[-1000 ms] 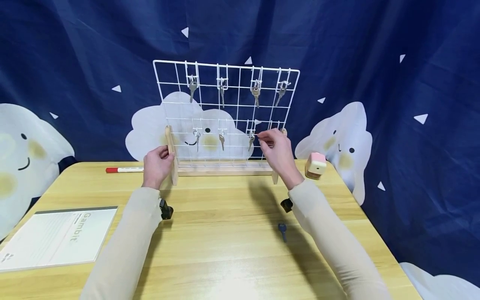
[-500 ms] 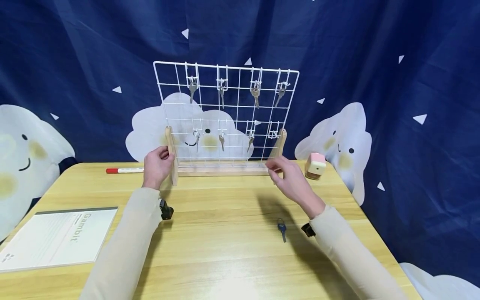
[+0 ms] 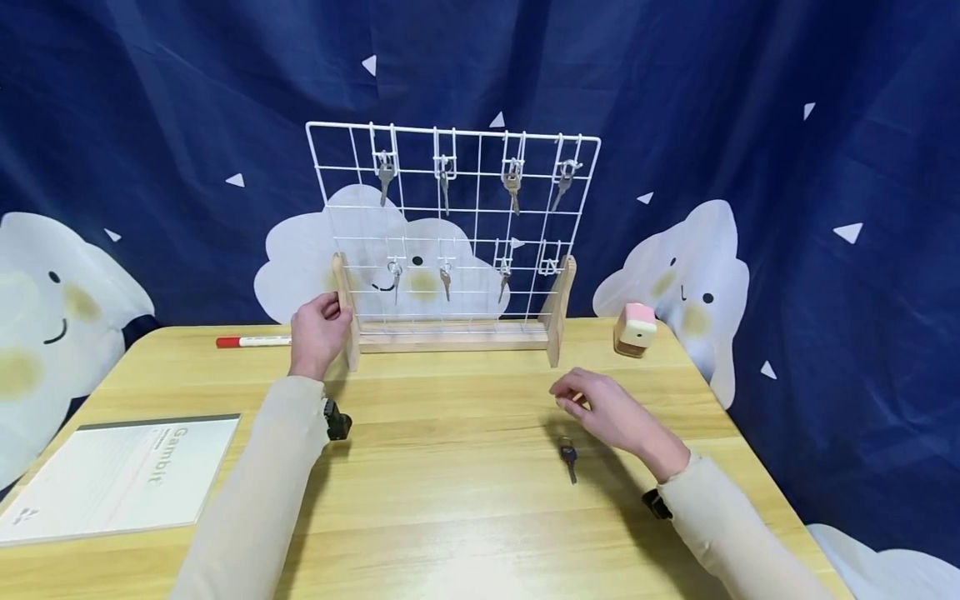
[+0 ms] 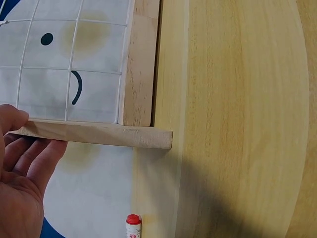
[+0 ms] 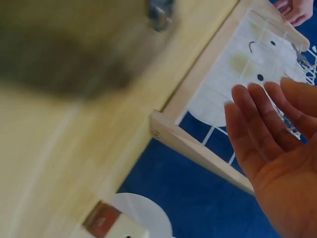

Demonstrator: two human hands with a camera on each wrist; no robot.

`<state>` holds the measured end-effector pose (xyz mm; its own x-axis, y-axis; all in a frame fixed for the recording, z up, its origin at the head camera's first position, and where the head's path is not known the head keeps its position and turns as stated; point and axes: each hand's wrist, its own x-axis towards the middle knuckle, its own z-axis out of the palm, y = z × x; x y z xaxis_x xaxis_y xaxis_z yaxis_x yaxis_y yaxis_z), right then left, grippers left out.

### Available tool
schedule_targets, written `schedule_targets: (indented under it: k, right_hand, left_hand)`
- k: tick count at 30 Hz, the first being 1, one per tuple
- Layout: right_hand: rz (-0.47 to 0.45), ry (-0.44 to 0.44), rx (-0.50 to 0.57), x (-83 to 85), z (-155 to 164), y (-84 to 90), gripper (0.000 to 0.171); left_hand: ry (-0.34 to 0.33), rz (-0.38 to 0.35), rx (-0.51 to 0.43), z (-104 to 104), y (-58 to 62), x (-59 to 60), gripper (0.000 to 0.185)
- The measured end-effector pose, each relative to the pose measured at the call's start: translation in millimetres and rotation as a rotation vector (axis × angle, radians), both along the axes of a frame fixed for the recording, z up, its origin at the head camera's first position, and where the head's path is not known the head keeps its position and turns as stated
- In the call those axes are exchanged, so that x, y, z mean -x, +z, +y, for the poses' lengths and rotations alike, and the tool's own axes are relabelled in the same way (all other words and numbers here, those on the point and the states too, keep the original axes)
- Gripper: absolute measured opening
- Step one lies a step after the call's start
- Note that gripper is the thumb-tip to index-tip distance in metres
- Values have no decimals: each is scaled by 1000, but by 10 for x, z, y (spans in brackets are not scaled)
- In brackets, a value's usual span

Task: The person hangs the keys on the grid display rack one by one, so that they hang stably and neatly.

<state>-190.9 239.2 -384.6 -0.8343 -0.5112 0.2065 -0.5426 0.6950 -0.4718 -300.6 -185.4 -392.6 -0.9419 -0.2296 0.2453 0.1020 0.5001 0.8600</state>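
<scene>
Blue-headed key [image 3: 567, 457] lay flat on table [image 3: 450, 517], well in front of key rack [image 3: 452, 242] | right hand [image 3: 611, 412] hovered just above key, fingers relaxed, empty | left hand [image 3: 318, 329] gripped rack's left wooden post.

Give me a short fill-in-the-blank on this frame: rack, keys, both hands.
1. The left hand grips the rack's left ____ upright.
2. The right hand hovers, holding nothing, just above the blue-headed ____ lying on the table.
3. The rack's top row holds ____ keys.
4. In the bottom row, the ____ hook has no key.

Missing words: wooden; key; four; rightmost
</scene>
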Motion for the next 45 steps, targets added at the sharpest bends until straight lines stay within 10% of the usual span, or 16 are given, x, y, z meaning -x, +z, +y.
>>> schedule_targets:
  k: [22,45]
  right_hand:
    - [-133,89,-147,-163,122,-358,23]
    - [-144,102,-40,-143,137,-369,21]
  left_hand:
    - [4,-10,-3,-17,7,-7,42]
    - [-3,-9,-11,-11,-1,1,41]
